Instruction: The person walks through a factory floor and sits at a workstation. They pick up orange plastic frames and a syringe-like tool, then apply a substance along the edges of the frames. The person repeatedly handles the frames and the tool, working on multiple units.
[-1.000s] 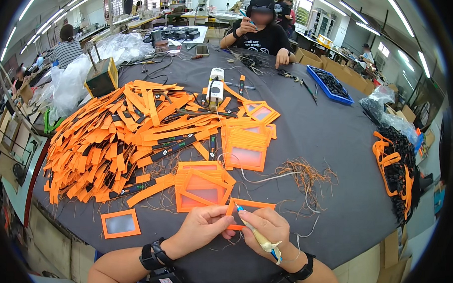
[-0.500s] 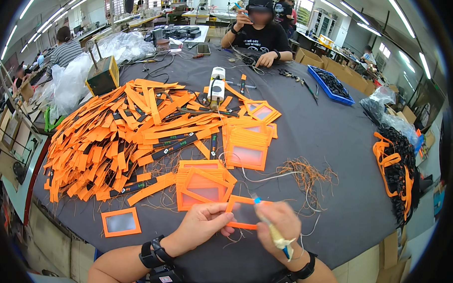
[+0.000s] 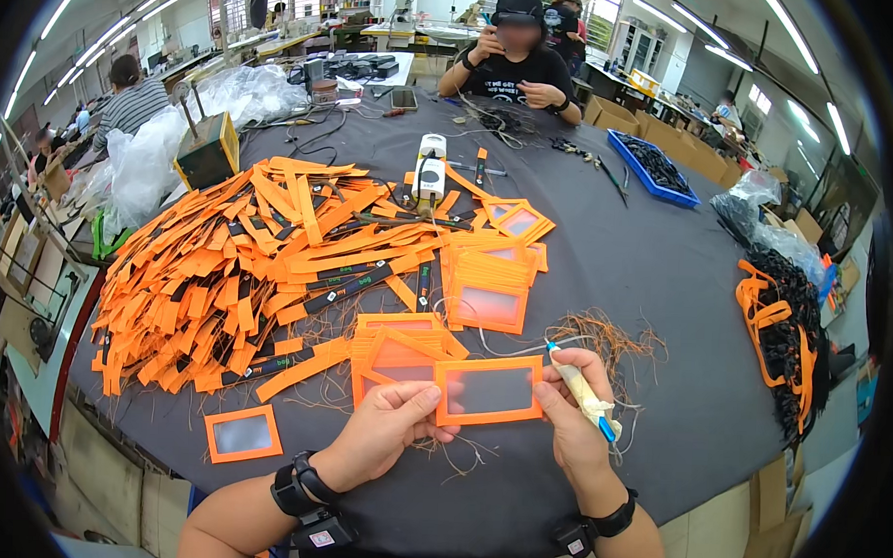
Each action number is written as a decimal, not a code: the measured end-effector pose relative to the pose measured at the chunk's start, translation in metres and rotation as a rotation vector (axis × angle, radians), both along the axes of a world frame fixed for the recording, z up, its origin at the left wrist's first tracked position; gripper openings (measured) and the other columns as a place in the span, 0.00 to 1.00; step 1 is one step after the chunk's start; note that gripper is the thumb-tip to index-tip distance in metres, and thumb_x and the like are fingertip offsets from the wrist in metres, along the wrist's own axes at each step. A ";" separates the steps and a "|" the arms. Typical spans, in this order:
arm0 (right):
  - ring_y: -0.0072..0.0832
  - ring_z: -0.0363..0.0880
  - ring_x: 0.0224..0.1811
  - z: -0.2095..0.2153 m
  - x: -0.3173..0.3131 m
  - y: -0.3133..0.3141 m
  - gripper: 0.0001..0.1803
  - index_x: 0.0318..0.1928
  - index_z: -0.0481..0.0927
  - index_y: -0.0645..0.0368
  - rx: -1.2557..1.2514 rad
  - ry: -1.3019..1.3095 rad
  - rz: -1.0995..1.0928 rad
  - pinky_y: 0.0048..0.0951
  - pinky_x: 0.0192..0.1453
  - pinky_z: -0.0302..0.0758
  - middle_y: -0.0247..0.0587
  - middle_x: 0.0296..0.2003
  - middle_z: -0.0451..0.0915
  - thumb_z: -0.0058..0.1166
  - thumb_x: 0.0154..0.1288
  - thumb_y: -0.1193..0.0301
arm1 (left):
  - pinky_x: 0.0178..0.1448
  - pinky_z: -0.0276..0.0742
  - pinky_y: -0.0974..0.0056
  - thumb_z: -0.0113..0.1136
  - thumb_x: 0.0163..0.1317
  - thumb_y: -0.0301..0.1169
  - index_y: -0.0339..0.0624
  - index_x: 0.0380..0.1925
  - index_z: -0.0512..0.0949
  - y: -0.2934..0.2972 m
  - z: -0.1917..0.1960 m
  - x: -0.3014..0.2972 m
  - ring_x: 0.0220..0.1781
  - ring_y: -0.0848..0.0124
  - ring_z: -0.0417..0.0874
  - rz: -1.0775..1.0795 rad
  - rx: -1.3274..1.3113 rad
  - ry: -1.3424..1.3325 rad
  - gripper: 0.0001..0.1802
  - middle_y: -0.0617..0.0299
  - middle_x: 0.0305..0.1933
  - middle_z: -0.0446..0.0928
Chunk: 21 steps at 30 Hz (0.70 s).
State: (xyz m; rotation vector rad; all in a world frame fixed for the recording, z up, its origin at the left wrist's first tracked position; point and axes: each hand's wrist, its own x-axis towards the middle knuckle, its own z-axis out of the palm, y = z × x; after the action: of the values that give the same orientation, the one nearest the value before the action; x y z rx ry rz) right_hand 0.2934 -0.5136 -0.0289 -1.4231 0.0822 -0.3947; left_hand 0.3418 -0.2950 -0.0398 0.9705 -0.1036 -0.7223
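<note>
Grey cloth-covered table [image 3: 677, 287] in a bright workshop, long ceiling lights above, further benches behind.

Item, in hand: one orange-bordered frame [image 3: 487, 418] with a clear window, raised over the near part of the table, its left side overlapping the view of a stack behind.

Left hand [image 3: 387, 425]: pinching the frame's left edge between thumb and fingers; black wrist strap [image 3: 292, 490] below.

Right hand [image 3: 577, 421]: thumb pressed to the frame's right border, fingers curled around a blue-tipped pen-like tool [image 3: 582, 390] with a pale wrapping, tip pointing away.

Near stack [image 3: 367, 392]: similar frames, loosely fanned, just behind the left hand.

Far stack [image 3: 486, 324]: more frames, beyond the held one.

Single frame [image 3: 242, 454]: flat on the cloth, left of the left hand.

Strap heap [image 3: 200, 290]: many orange strips with black sections, filling the left side.

Orange thread tangle [image 3: 626, 344]: beyond the right hand.

Also: white power strip [image 3: 429, 180]; yellow-edged dark box [image 3: 205, 154] with two upright rods; blue tray [image 3: 671, 193] of black pieces; co-worker [image 3: 517, 80] in black across the table, one hand raised.
</note>
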 end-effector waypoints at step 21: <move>0.27 0.77 0.31 -0.005 -0.013 0.012 0.08 0.36 0.78 0.69 -0.024 -0.013 0.382 0.26 0.37 0.74 0.45 0.31 0.76 0.51 0.62 0.75 | 0.37 0.79 0.71 0.53 0.67 0.28 0.33 0.41 0.77 0.000 -0.006 0.002 0.31 0.74 0.82 0.065 0.061 -0.157 0.09 0.59 0.31 0.79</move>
State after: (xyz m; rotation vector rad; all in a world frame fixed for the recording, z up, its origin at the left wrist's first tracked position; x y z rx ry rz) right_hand 0.2806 -0.5016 -0.0338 -1.4222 -0.2033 -0.0895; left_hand 0.3437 -0.2954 -0.0459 1.0841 -0.1877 -0.5922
